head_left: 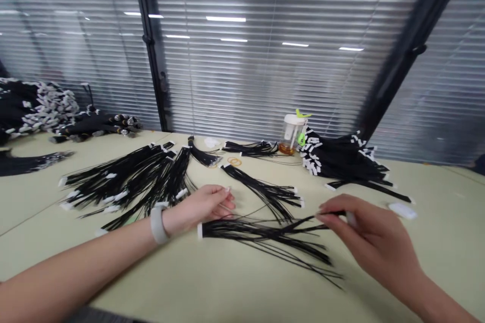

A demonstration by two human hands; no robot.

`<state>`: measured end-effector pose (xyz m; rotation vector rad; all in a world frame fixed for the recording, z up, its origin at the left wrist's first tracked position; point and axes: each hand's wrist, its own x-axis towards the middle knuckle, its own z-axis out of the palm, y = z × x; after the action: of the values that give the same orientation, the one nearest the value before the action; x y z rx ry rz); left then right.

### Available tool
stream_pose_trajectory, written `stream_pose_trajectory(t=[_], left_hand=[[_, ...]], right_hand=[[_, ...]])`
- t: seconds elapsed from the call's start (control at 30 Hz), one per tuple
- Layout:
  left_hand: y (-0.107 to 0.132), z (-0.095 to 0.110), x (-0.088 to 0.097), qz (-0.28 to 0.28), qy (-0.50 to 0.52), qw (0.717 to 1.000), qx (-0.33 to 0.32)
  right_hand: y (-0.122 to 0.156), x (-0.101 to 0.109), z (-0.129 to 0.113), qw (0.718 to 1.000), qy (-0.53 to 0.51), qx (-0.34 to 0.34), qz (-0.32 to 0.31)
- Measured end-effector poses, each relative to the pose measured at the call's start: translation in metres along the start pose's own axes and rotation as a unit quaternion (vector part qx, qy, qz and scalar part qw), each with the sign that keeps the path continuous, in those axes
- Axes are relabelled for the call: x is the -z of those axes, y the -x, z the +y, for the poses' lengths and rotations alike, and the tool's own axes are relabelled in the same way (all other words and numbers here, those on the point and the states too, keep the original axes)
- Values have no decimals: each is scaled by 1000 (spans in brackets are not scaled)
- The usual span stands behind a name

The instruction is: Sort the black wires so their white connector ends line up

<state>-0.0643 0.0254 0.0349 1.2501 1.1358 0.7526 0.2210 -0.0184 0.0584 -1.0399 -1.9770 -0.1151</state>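
A loose bundle of thin black wires (265,237) with a white connector at its left end lies on the pale table (227,287) between my hands. My left hand (204,207), a white band on its wrist, rests on the table with its fingers laid together, touching the wires near the connector end. My right hand (364,234) pinches the right end of one wire strand between thumb and fingers, just above the table. A second small bundle of black wires (265,192) lies just beyond.
Large fans of black wires with white connectors (125,181) spread at the left, another pile (341,161) at the right. A clear cup with a white lid (292,133) and orange rubber bands (235,161) sit at the back. More wire heaps (45,111) lie far left. Blinds behind.
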Motion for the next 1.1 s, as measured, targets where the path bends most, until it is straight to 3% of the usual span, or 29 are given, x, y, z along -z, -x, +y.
stream_pose_trajectory(t=[0.1,0.2,0.27,0.4,0.47,0.6,0.73,0.83,0.9,0.97,1.1], left_hand=[[6,4,10,-74,-184,978,-60],[12,7,14,-144,-364,917,-78],[16,6,11,-141,-422,891,-85],[19,-1,2,-78,-477,867,-124],[18,-5,-1,-42,-468,872,-141],[12,-10,-3,6,-341,932,-125],[8,-14,-3,22,-256,961,-107],[7,-14,-2,28,-242,962,-122],[7,-12,-2,36,-234,963,-128],[7,-9,-2,46,-209,969,-125],[7,-5,-4,37,-70,992,-100]], right_hand=[[4,-4,10,985,-19,-137,106],[5,-7,20,957,-93,-226,154],[5,-8,22,941,-140,-257,167],[6,-8,21,914,-231,-284,175],[4,-6,22,894,-324,-282,126],[1,-5,27,824,-510,-248,19],[0,-9,32,779,-577,-236,-65],[-2,-10,35,781,-579,-221,-85],[-5,-7,36,797,-565,-196,-85],[-8,1,36,829,-527,-171,-78],[-9,22,22,920,-364,-134,-55]])
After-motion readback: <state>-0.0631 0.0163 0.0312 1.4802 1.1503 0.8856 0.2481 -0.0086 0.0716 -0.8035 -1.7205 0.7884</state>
